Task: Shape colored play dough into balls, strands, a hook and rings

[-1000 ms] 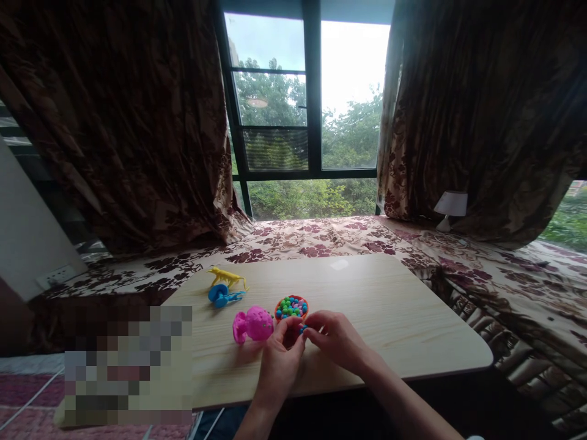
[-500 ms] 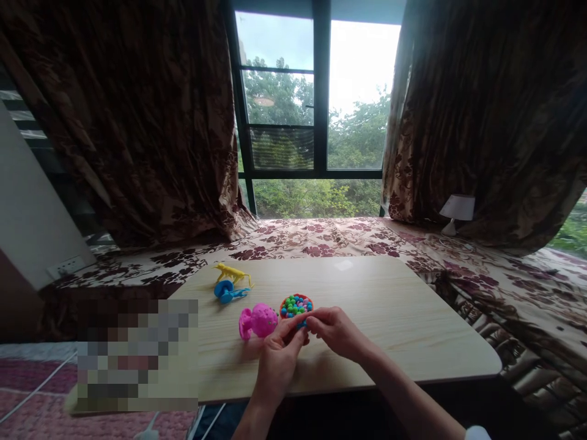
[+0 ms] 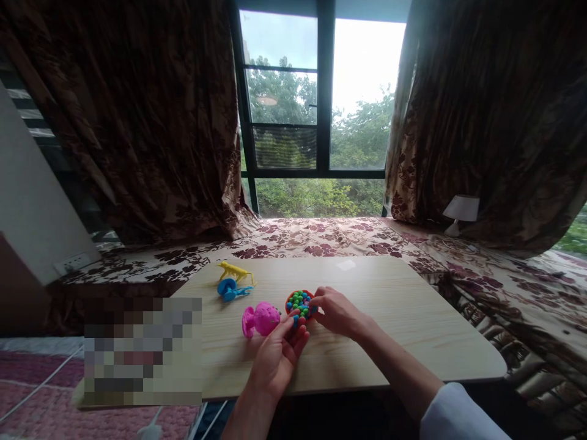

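Note:
An orange-rimmed bowl (image 3: pixel 287 300) on the table holds many small green, blue and pink beads (image 3: pixel 300 298). My left hand (image 3: pixel 280 348) is palm up at the bowl's near side. A blue bead (image 3: pixel 296 319) shows between its thumb and fingertips, while the other fingers are loosely curled. At the bowl's right edge, the fingertips of my right hand (image 3: pixel 334 310) are pinched together among the beads. What they hold, if anything, is hidden. Left of the bowl lies a pink bulbous toy (image 3: pixel 266 318) with small dots on it and a flared base, close to my left thumb.
Farther left on the wooden table (image 3: pixel 389 342) lie a yellow animal figure (image 3: pixel 233 271) and a blue toy piece (image 3: pixel 228 289). A pale patch (image 3: pixel 345 264) shows near the back edge. A white lamp (image 3: pixel 460 209) stands on the floral-covered ledge. The table's left part is blurred out.
My hands have moved apart. The right hand has gone up and over to the bowl, and the left has turned palm up with its fingers looser. The view has shifted slightly.

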Tool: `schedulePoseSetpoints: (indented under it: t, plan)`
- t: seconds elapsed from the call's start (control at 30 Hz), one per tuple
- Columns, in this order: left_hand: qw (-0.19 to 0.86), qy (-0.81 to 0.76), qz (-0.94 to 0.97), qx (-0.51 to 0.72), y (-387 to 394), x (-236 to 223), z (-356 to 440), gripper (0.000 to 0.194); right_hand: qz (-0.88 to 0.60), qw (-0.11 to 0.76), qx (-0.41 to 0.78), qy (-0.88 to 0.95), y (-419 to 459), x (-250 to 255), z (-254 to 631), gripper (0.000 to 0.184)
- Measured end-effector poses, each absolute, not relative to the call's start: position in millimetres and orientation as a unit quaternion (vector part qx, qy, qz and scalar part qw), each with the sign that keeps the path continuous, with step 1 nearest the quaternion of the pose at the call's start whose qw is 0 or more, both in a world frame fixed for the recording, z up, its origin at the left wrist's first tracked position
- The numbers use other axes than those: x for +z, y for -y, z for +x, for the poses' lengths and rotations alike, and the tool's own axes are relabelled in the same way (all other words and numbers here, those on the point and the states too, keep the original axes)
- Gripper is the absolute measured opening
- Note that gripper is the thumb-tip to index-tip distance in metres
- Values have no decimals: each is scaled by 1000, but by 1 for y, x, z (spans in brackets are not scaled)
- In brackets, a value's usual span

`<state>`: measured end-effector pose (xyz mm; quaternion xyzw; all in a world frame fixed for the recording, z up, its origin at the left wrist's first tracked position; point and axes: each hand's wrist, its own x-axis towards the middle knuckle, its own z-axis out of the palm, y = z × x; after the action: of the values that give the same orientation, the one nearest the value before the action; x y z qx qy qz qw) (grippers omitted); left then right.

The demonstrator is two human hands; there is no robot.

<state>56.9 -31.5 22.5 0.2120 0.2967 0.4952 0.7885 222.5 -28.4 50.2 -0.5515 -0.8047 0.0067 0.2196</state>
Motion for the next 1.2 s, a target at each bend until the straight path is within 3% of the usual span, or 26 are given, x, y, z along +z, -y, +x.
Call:
schedulePoseSetpoints:
  t: [0.3,0.83,1.0,1.2]
  plan:
    - [810,-296,168,477,22,20,60,12,-564,206,-9,799,26,47,227,13]
    - [820,-303,205,440,21,21,61,21,-547,334,168,749,31,47,230,20]
    - [834,-269,152,456,26,27,64,14,-494,384,140,767,50,60,210,14]
    - [842,-261,129,455,31,29,59,20,-467,364,96,800,57,72,204,18]
